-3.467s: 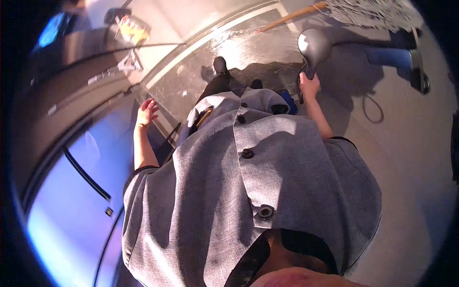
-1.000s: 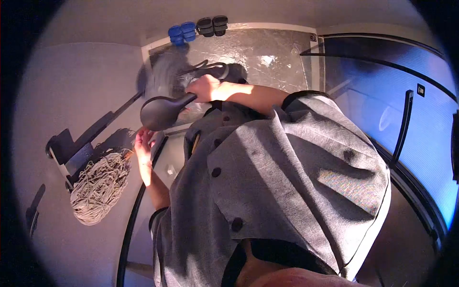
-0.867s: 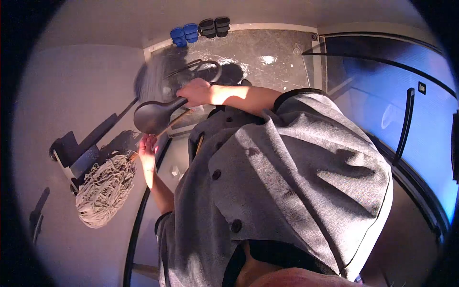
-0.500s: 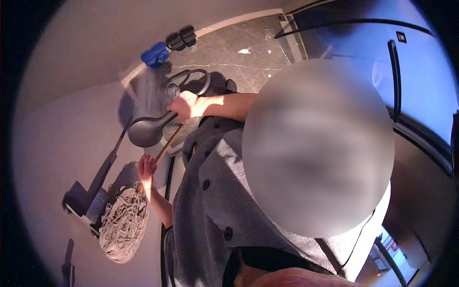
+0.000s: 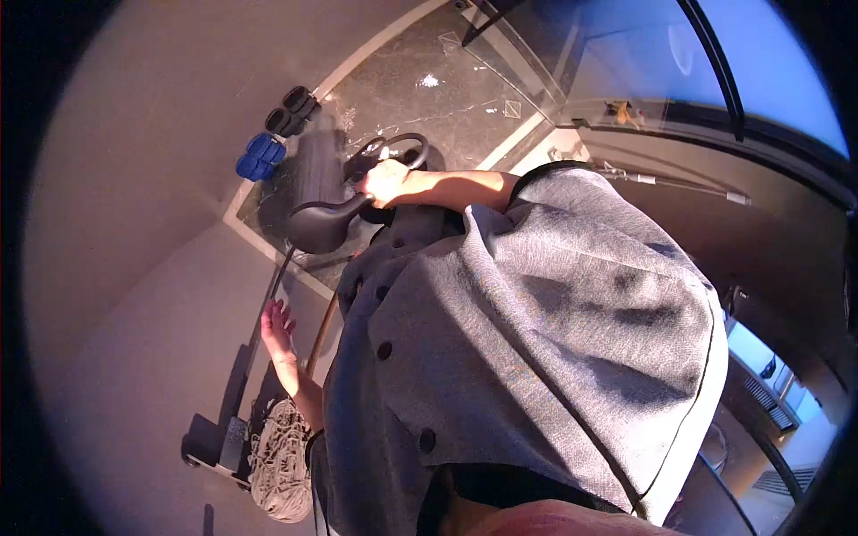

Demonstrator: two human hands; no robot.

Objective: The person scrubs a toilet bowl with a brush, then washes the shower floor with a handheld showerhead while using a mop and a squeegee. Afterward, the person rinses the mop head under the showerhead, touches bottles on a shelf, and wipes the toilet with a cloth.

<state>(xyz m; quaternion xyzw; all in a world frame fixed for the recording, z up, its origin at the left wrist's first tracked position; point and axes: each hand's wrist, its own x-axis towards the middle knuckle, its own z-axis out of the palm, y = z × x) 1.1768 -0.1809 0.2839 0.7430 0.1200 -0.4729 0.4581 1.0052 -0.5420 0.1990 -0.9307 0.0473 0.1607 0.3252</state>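
Note:
My right hand [image 5: 386, 183] is wrapped round the handle of a black shower head [image 5: 320, 229]. Water streaks spread from the head toward the wet grey floor [image 5: 402, 103], and its dark hose loops beyond my fist. At lower left my left hand [image 5: 278, 327] is raised with its fingers apart and nothing in them. Below this hand is the grey string head of a mop [image 5: 281, 469]; its wooden handle [image 5: 323, 332] runs up beside my forearm.
Blue slippers [image 5: 261, 157] and black slippers [image 5: 292, 111] are by the floor's left edge. A metal fixture [image 5: 234, 444] is beside the mop head. A glass door with a black handle [image 5: 715, 67] stands at upper right.
The view has swung, bringing the mop lower and showing more at right. My right hand has moved from my side across my front with the shower head, and water streaks now show.

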